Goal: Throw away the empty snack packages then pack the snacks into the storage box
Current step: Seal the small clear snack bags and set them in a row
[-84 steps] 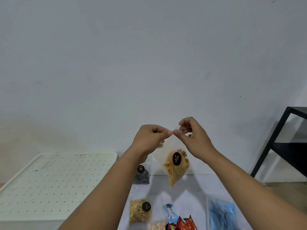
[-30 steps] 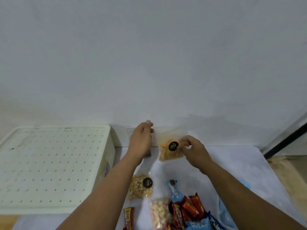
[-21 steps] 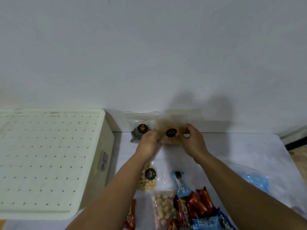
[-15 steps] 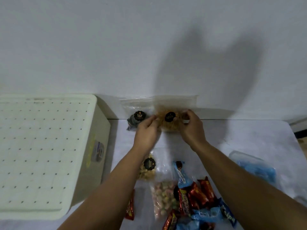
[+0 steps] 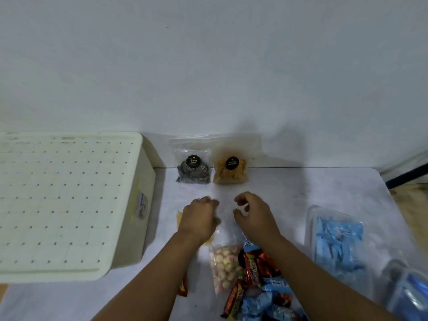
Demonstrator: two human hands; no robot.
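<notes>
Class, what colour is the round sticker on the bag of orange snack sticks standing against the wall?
Black, with small gold lettering, on the bag of orange snack sticks; head view.

Cream dotted storage box (image 5: 69, 200), black-white swirled snacks (image 5: 193, 173), orange sticks (image 5: 229, 173), pale-blue wrappers (image 5: 338, 242).

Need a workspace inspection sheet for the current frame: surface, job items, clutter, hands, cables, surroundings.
Surface: white table, set against the wall.
Job's things: storage box at the table's left, lid on. Dark striped snack bag and orange snack bag stand side by side, leaning on the wall. Bag of pastel round snacks, pile of red and blue wrapped bars and clear pack of blue sachets lie nearer the camera.
Clutter: blurred clear container at the lower right; contents unclear.
Hands: left hand and right hand above the table, fingers loosely curled; a hold on anything cannot be told.
Cables: nothing seen.
Surroundings: plain white wall; dark frame at right edge.
</notes>
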